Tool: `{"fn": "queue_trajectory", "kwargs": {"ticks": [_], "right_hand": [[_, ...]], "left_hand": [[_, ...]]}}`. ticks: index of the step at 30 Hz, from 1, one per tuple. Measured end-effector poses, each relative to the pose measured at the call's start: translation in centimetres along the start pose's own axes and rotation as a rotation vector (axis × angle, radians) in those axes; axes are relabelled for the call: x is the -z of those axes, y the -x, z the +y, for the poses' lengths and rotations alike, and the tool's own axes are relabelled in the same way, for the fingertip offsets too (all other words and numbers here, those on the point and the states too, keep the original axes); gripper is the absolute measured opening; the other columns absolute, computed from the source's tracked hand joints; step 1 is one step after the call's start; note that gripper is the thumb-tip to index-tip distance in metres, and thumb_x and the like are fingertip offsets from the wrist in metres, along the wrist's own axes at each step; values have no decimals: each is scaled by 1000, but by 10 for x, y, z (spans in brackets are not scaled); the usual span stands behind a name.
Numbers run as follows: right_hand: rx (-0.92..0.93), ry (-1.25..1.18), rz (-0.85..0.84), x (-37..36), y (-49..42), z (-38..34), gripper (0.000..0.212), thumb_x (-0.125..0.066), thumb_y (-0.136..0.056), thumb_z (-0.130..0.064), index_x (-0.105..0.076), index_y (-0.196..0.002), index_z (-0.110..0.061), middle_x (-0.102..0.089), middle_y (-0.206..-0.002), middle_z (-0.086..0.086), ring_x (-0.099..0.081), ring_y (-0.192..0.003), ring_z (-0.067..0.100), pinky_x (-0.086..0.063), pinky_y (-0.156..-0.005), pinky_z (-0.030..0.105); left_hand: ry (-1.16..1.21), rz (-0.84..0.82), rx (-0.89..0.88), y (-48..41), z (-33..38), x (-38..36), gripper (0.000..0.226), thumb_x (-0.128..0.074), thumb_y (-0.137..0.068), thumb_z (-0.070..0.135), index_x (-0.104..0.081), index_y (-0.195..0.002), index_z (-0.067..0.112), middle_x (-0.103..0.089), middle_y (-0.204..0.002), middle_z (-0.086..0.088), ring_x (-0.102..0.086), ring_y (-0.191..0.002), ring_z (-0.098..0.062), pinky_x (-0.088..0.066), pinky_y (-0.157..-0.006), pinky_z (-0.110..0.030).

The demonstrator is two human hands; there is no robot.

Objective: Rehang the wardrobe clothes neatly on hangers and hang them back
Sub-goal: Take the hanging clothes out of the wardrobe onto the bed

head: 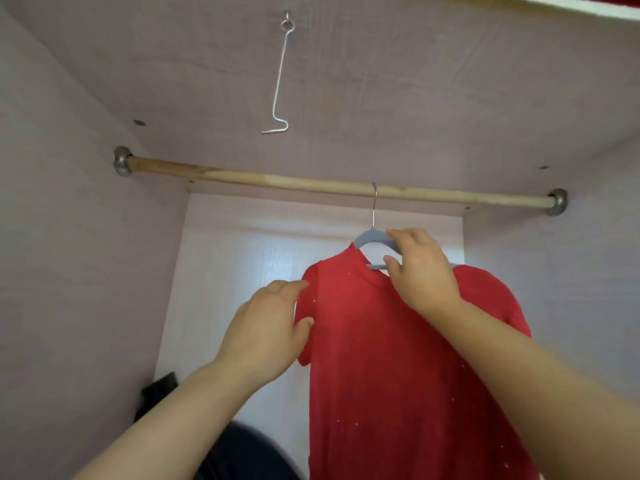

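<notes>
A red T-shirt [391, 358] hangs on a grey hanger [372, 237], whose metal hook sits over the wooden wardrobe rod [277, 180]. My right hand [420, 271] grips the hanger's upper right part at the shirt's neckline, thumb under the bar and fingers over the top. My left hand [270, 332] pinches the shirt's left sleeve edge between thumb and fingers. The hanger's right arm is mostly hidden by my hand and the fabric.
The rod spans the pale pink wardrobe between two metal sockets [122, 161] [557, 201]. A bent wire hook [280, 74] dangles from the wardrobe's top panel. Dark cloth [242, 455] and a black object [157, 393] lie low at the left.
</notes>
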State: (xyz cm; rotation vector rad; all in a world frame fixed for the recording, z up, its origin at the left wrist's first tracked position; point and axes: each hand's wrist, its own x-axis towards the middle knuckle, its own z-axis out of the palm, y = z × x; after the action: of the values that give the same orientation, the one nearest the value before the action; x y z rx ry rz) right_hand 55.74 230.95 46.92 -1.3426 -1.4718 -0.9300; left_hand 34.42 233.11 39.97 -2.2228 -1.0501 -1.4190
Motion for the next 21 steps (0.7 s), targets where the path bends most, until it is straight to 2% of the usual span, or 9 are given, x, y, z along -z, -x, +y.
{"fn": "queue_trajectory", "kwargs": {"ticks": [4,8,13,21], "right_hand": [[-56,35,-25,-16,-12,27,36,-51,-91,-16,-52,-126,-14,-53,-120,9,-47,-110,28,-39,-91,38],[-39,-14,0,-35,-22,42,39,-55,-90,-19,-51,-129,-19,-56,-112,9,-48,-106,29,-41,-88,39],[5,-97,92,-53,-36,52,36,-60,-88,-16,-58,-123,-21,-58,-94,7,-51,-94,27,-34,-70,28],[104,-226,236,-43,-68,26,37,-60,-86,-15,-61,-123,-18,-61,-93,15,-53,-93,33,-38,-75,35]], "left_hand": [[-15,1,-6,-21,-5,-15,54,-54,-88,31,-37,-139,21,-45,-137,1,-42,-125,-17,-34,-104,-30],[-53,33,-15,-39,-9,-21,56,-55,-87,31,-37,-139,19,-44,-139,-1,-40,-128,-18,-33,-106,-34],[-106,92,-20,-59,-12,-18,57,-56,-87,30,-36,-139,18,-43,-139,-3,-38,-129,-21,-33,-106,-36],[-186,294,-11,-79,-13,5,53,-57,-86,29,-42,-134,14,-46,-136,-8,-41,-124,-28,-34,-105,-40]]}}
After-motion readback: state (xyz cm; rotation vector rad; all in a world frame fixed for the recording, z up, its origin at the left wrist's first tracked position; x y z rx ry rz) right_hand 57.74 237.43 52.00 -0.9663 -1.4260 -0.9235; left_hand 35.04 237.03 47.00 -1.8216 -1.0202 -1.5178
